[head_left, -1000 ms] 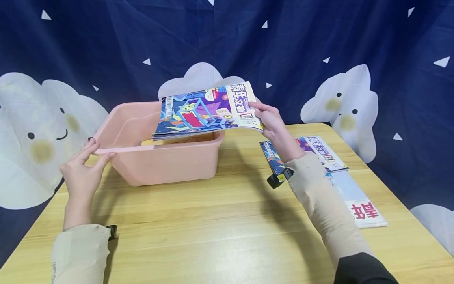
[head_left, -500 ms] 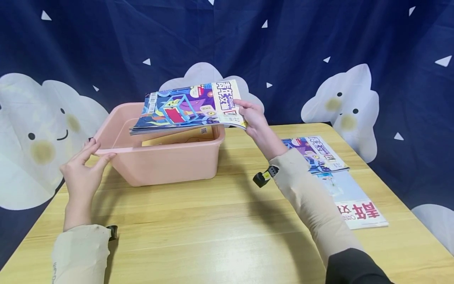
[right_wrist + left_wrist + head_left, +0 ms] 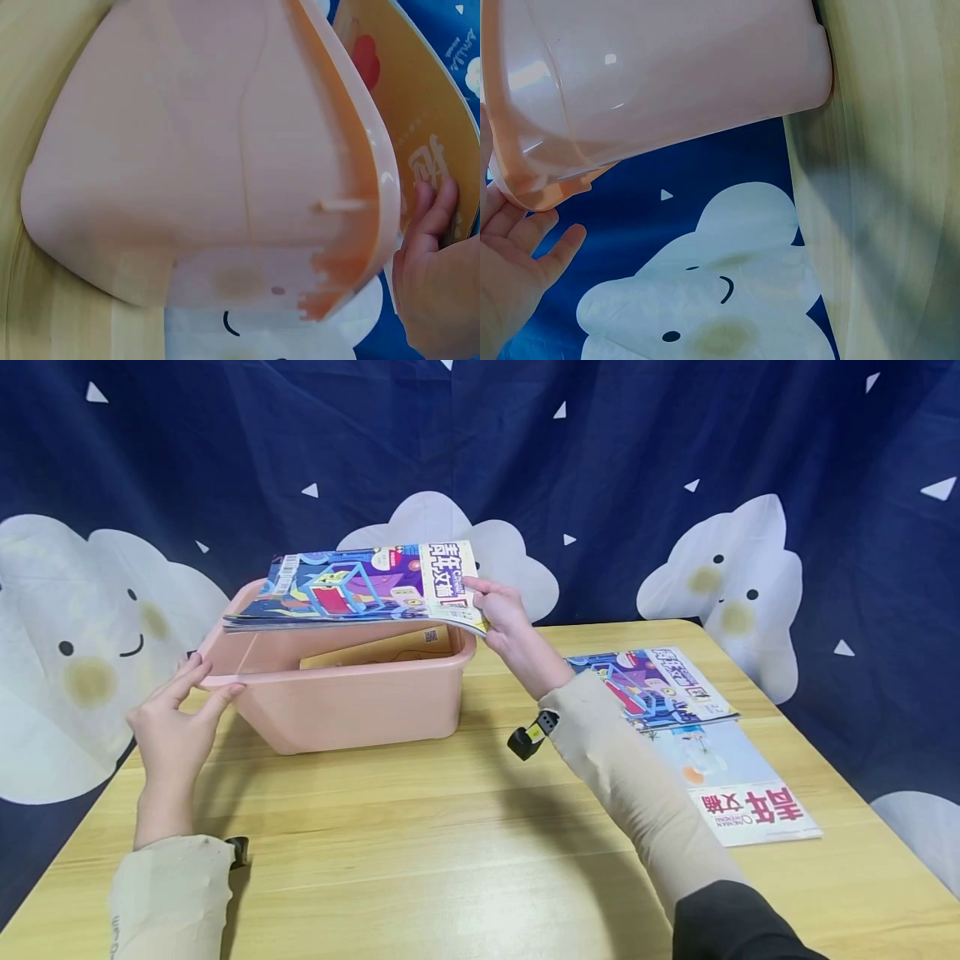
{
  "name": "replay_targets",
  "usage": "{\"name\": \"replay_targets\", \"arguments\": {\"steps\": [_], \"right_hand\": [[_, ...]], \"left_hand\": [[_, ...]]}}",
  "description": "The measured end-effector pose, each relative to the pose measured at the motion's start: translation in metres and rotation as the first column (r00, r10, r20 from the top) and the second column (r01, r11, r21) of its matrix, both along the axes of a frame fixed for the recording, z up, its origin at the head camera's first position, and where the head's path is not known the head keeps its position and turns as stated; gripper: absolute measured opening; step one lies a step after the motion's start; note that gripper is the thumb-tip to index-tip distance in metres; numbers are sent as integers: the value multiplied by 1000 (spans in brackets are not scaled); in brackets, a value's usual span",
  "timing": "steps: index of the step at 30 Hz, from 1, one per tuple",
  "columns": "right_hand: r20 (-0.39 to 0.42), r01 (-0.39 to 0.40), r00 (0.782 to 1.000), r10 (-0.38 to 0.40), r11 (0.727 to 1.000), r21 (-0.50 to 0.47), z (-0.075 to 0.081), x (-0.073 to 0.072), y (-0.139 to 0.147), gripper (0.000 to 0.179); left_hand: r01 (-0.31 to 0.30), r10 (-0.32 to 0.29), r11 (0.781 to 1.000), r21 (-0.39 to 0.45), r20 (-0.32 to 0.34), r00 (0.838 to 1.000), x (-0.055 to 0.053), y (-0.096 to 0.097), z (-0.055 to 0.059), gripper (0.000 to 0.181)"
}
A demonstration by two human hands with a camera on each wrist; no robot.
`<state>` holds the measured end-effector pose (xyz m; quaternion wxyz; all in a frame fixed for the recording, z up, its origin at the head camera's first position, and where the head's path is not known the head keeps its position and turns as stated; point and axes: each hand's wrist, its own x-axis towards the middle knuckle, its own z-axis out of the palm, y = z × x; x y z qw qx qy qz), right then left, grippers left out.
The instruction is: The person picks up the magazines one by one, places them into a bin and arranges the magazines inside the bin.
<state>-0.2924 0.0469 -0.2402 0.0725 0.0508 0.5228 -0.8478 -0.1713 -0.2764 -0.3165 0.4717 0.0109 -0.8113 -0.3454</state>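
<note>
My right hand (image 3: 508, 620) grips the right end of a magazine (image 3: 375, 581) with a blue and purple cover, thumb on top. In the right wrist view, the fingers lie against the orange underside of the magazine (image 3: 420, 112). The magazine hangs nearly level over the pink plastic bin (image 3: 367, 710), covering part of its opening. My left hand (image 3: 174, 714) pinches the bin's near left corner, thumb at the front of the rim; the left wrist view shows that hand (image 3: 517, 262) at the rim. Inside the bin is a yellow printed sheet or booklet (image 3: 375, 652) with a QR code.
On the right of the wooden table (image 3: 420, 843) lies another blue and purple magazine (image 3: 660, 685). It overlaps a pale magazine (image 3: 750, 814) with red lettering. A dark blue curtain (image 3: 637, 460) with white clouds hangs behind the table.
My right hand has carried the magazine leftward, farther over the bin, and lately slightly lower. The magazines on the right are less covered by the arm. My left hand has stayed at the rim.
</note>
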Motion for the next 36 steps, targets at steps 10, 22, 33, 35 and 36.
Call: {"name": "replay_targets", "arguments": {"steps": [10,22,33,35,36], "right_hand": [[36,28,999,-29,999,27,-4,-3,-19,37],[72,20,997,-32,985,169,-2,-4,-29,45],[10,25,999,-30,951,309,-1,-5,-39,41],[5,29,999,-33,945,327,-1,-5,-41,39],[5,29,999,-33,942,334,-2,-4,-42,37]], "left_hand": [[2,-2,1000,5,4,1000,1,1,0,43],[0,0,1000,5,1,1000,0,1,-1,43],[0,0,1000,13,11,1000,-1,0,-1,43],[-3,3,1000,11,10,1000,-1,0,-1,44],[-3,3,1000,10,10,1000,-1,-1,-1,44]]}}
